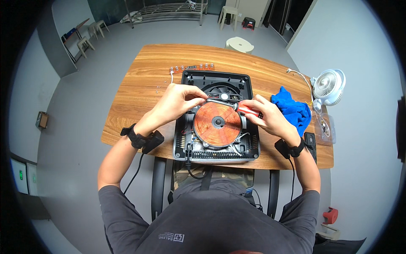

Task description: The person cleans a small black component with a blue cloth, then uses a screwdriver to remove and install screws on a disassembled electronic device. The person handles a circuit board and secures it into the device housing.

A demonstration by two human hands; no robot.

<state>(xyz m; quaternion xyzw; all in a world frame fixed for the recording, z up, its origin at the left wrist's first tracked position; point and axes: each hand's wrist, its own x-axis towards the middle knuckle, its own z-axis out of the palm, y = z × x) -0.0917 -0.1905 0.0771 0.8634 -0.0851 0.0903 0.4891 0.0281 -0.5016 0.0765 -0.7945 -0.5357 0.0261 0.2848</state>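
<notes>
An opened black appliance housing (254,144) rests on the wooden table, with a round copper coil (211,127) inside and a black cooling fan (222,91) behind it. My right hand (266,114) grips a red-handled screwdriver (245,108), its metal shaft lying sideways above the coil's back edge. My left hand (179,101) is pinched at the left end of that shaft; whatever is between its fingertips is too small to make out.
A button circuit strip (192,67) and small loose screws (158,89) lie on the table (127,106). Rightward are a blue cloth (292,112), white fan (327,84), clear plastic tray (330,131) and black device (311,144). A white stool (239,44) stands beyond.
</notes>
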